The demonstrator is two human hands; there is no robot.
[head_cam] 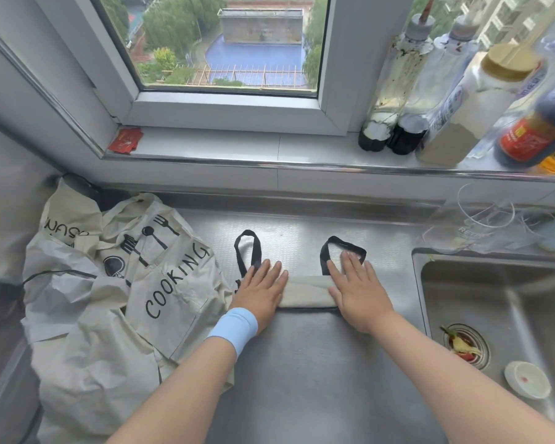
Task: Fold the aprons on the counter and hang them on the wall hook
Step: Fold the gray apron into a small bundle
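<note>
apron (306, 294) folded under left hand (263, 291) and right hand (359, 291), grip wide, crumpled aprons (109, 283) at left, sink (494, 293) at right

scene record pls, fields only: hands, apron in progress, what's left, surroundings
folded apron: narrow band on counter; two black strap loops beyond it
left hand: flat, pressing its left end
right hand: flat, pressing its right end
apron pile: unfolded, left of hands, "COOKING" print
sink: right, scraps in drain

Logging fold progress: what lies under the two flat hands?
Both the left hand and right hand press a folded beige apron; its ends are covered. Black strap loops poke out beyond them.
</note>
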